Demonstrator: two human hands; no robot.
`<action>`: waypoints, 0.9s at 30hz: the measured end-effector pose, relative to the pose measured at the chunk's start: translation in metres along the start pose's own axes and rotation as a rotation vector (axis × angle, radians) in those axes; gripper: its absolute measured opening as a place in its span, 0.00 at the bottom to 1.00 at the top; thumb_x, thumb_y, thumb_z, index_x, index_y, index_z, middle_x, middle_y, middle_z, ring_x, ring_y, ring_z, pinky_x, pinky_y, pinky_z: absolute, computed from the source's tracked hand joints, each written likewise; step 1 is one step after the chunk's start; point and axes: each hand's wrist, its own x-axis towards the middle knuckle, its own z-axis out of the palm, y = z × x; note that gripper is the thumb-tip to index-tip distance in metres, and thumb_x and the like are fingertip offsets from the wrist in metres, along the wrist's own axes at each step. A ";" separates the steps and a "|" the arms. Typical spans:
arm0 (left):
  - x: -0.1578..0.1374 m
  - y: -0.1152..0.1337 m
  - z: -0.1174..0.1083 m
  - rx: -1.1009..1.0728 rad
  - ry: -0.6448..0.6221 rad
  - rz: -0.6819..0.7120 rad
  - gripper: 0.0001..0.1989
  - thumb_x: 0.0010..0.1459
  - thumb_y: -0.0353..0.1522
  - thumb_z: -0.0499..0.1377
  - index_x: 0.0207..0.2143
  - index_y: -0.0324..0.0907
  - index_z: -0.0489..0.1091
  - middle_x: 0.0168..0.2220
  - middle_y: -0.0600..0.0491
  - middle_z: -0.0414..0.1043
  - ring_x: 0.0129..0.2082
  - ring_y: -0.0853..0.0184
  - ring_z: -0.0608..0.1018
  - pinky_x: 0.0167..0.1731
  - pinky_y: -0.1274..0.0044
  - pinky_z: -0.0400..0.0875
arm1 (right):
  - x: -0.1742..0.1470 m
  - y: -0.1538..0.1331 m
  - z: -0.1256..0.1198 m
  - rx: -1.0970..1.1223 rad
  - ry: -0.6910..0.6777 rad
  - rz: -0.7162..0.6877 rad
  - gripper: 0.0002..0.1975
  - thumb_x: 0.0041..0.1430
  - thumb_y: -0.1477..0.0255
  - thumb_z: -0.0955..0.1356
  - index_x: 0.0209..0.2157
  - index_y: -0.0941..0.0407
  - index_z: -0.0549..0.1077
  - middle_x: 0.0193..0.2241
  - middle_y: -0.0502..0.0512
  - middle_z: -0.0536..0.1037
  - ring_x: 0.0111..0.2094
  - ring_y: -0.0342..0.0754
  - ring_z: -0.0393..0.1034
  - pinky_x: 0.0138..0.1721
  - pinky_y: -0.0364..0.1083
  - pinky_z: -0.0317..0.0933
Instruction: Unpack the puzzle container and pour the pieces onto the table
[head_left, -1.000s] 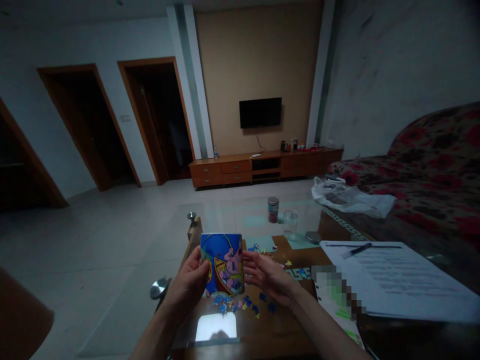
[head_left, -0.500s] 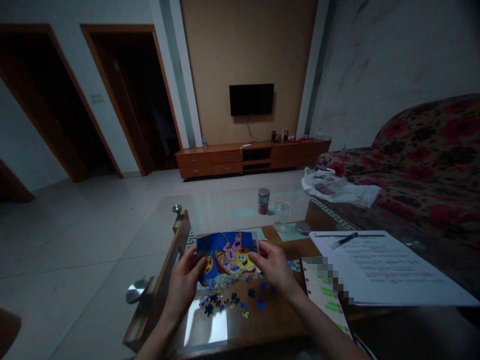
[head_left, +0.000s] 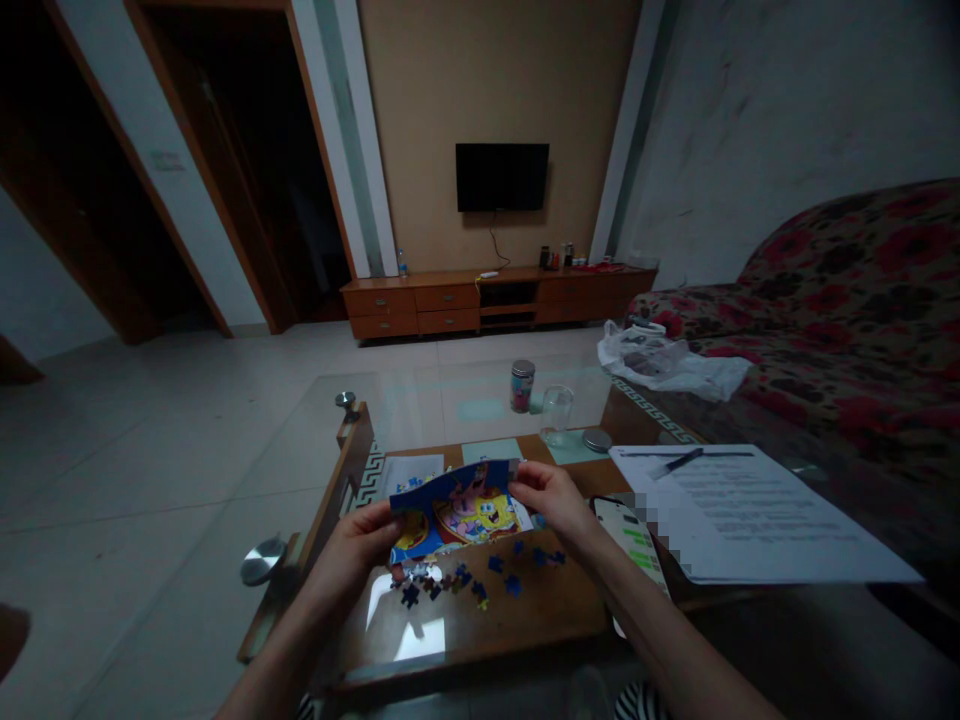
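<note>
Both hands hold a printed cartoon picture sheet, blue with pink and yellow figures, above a glass-topped table. My left hand pinches its left edge and my right hand grips its upper right edge. The sheet bows and tilts back. Loose jigsaw pieces, mostly dark blue with some yellow, lie on the table just below and in front of it. Behind the sheet a pale tray or sheet with more pieces is partly hidden.
A printed tin, a clear glass jar and a round metal lid stand further back. To the right are papers with a pen, and a phone. A plastic bag lies near the flowered sofa.
The picture sheet has tipped back and bent, showing a flatter angle. My hands have shifted slightly with it, uncovering the pale tray or sheet behind. The camera view has tilted a little.
</note>
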 end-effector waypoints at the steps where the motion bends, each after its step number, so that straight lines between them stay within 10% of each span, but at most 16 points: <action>1: 0.000 0.000 -0.001 0.014 0.002 0.004 0.18 0.48 0.39 0.67 0.41 0.39 0.76 0.28 0.50 0.77 0.18 0.72 0.71 0.18 0.79 0.68 | 0.001 0.000 0.000 -0.009 -0.003 -0.006 0.12 0.45 0.65 0.72 0.33 0.56 0.76 0.30 0.53 0.79 0.31 0.48 0.71 0.32 0.46 0.63; 19: 0.002 -0.006 0.000 0.032 0.058 -0.012 0.21 0.51 0.41 0.66 0.46 0.42 0.73 0.33 0.49 0.78 0.22 0.69 0.75 0.21 0.78 0.70 | 0.002 0.001 -0.009 -0.306 -0.086 -0.095 0.05 0.47 0.68 0.68 0.24 0.56 0.72 0.22 0.49 0.73 0.25 0.44 0.65 0.29 0.44 0.58; 27: 0.014 -0.010 0.023 0.196 0.165 0.048 0.19 0.43 0.40 0.66 0.37 0.41 0.76 0.27 0.51 0.77 0.21 0.63 0.74 0.18 0.75 0.68 | 0.002 0.005 -0.021 -0.477 0.100 -0.140 0.05 0.46 0.70 0.67 0.20 0.55 0.68 0.19 0.47 0.67 0.24 0.44 0.60 0.26 0.43 0.52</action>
